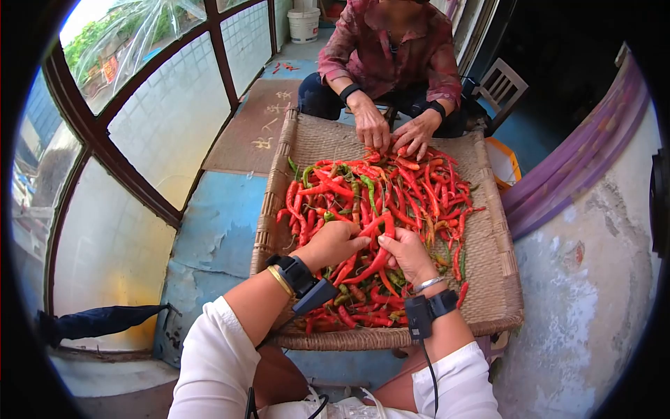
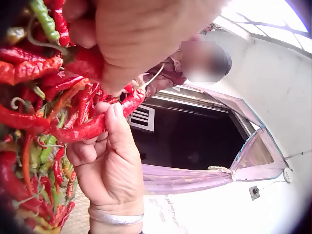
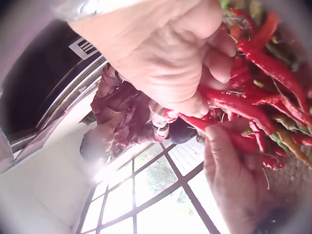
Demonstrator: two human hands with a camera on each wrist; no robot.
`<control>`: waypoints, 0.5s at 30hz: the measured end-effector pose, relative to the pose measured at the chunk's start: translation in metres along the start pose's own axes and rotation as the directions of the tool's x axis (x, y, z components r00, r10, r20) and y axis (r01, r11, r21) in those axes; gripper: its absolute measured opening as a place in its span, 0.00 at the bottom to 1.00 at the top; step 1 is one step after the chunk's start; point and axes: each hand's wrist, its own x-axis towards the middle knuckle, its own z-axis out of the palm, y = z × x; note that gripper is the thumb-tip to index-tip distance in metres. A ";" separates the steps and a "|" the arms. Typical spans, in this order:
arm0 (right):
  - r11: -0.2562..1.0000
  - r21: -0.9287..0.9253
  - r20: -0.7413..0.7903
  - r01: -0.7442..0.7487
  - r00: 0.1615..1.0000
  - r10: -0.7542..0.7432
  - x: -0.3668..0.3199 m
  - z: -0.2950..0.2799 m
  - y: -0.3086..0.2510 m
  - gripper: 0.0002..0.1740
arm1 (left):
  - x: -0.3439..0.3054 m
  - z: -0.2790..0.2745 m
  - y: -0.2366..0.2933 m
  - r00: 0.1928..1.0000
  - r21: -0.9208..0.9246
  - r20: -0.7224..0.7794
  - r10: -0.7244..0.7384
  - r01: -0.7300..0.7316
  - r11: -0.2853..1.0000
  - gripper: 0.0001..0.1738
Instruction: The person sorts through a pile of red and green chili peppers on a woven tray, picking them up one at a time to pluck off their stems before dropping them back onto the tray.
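Over the heap of mostly red chili peppers, my two hands are close together. My right hand pinches a long curved red chili pepper between thumb and fingers; its pale stem points up and away. Just to the left, my left hand grips another red chili pepper under its thumb. Part of that pepper is hidden by the fingers. The peppers lie on a shallow woven tray, some of them green or brownish.
Across the tray a person in a patterned red shirt has both hands on the peppers at the far side. A windowed wall runs along the left. To the right are a purple curtain, a chair and a whitish wall.
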 end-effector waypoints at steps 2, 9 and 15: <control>1.000 0.001 0.074 -0.016 0.997 0.016 0.000 0.003 0.003 0.08 | 0.002 0.004 -0.001 0.997 -0.071 -0.079 0.018 -0.023 0.997 0.15; 0.936 0.348 0.115 -0.048 0.993 0.008 0.000 0.002 0.004 0.08 | -0.002 0.009 0.007 0.987 -0.219 0.157 0.016 0.019 0.976 0.19; 0.994 0.080 -0.022 0.070 0.997 -0.068 0.005 -0.013 0.001 0.09 | -0.001 0.000 0.013 0.933 -0.109 0.349 -0.084 0.129 0.986 0.15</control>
